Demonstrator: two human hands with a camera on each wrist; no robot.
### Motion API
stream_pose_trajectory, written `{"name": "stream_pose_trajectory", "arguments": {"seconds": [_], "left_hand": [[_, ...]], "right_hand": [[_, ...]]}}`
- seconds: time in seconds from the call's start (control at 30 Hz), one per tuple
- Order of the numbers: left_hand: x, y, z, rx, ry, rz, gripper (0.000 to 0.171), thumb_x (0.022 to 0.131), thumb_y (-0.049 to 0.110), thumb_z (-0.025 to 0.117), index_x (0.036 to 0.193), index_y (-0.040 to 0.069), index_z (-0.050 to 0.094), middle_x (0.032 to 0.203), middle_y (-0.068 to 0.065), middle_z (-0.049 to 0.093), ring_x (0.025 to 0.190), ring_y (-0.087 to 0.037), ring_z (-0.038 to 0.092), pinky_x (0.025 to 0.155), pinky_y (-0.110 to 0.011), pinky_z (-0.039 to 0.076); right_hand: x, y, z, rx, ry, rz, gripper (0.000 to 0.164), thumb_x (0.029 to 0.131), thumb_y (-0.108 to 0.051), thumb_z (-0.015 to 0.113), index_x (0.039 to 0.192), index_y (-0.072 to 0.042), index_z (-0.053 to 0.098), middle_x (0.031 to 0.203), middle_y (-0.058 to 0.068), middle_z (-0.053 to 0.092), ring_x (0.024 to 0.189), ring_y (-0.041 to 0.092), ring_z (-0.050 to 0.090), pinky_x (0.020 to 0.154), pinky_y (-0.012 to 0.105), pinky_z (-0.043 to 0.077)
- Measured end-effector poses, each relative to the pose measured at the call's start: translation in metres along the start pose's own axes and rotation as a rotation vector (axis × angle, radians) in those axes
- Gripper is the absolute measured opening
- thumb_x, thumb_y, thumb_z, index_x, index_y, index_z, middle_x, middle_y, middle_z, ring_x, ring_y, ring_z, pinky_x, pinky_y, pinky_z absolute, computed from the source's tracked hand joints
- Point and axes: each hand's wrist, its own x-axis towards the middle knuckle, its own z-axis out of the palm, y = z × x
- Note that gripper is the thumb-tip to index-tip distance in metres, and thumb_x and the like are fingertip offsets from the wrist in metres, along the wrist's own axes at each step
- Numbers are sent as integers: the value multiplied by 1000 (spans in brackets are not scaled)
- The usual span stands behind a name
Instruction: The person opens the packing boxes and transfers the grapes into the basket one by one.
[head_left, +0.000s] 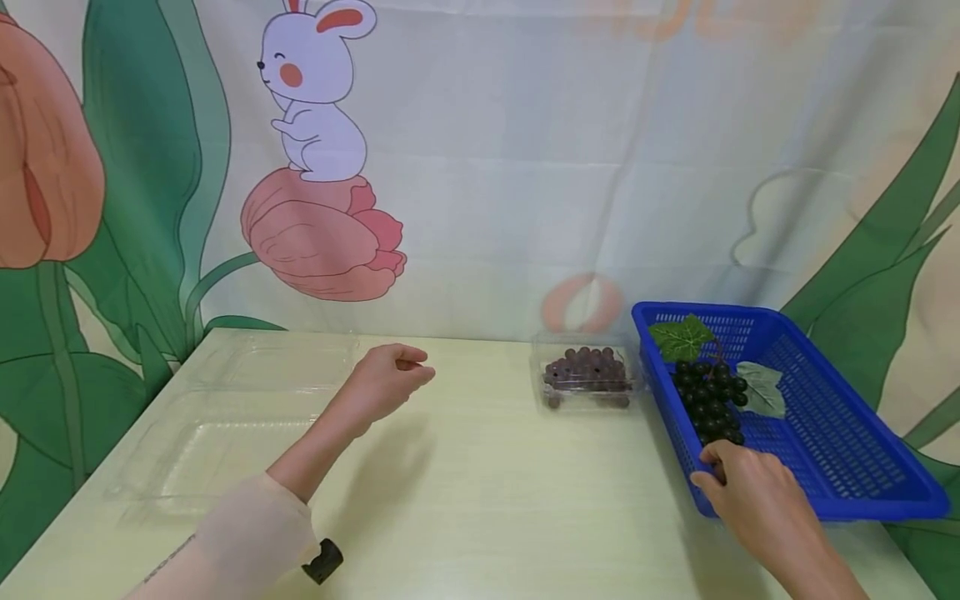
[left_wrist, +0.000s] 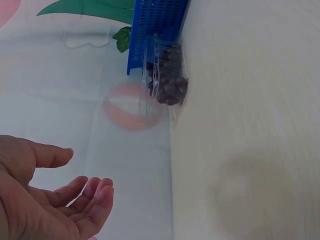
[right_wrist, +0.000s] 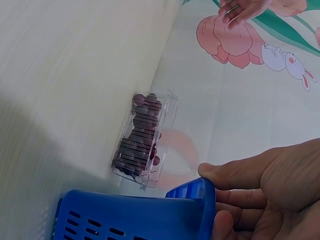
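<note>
Two hands, well apart. Right hand (head_left: 765, 504) clamps the near left rim of the blue basket (head_left: 847, 450), thumb over, fingers under; it may hide the near end of the black grape bunch (head_left: 708, 400). Left hand (head_left: 392, 382) hangs in the air left of the basket, holding nothing, fingers loosely bent; its forearm covers part of a clear tray (head_left: 232, 450). Basket: one, perforated plastic, cut off in both wrist views. Inside, at its left: one bunch, round glossy grapes, overlapping, uncountable, plus two veined leaves (head_left: 681, 337), one green, one paler. Just left of basket: one clear plastic box (right_wrist: 167, 120), dark red grapes (head_left: 588, 371) inside, blurred by glare. Far left of basket: the tray, two shallow sections, edges faint. All on a pale bench (head_left: 510, 483).
</note>
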Motion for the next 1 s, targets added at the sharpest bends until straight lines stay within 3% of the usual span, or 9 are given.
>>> {"name": "stream_pose_trajectory", "arguments": {"seconds": [0.3,1.0], "left_hand": [[17,3,26,-132,-54,-7,42,101,17,62,137,-5,58,126,-21,67,106,-33,68,99,-44,55],[39,3,67,-217,-126,-39,44,102,16,63,139,-7,56,129,-20,66,112,-35,66,100,-44,54]], "right_hand": [[-2,4,-1,11,10,-16,25,94,-8,75,112,7,69,78,2,66,59,14,56,56,36,49],[-2,4,0,29,27,-18,25,93,-8,76,112,6,70,80,3,68,62,13,58,58,37,52]]}}
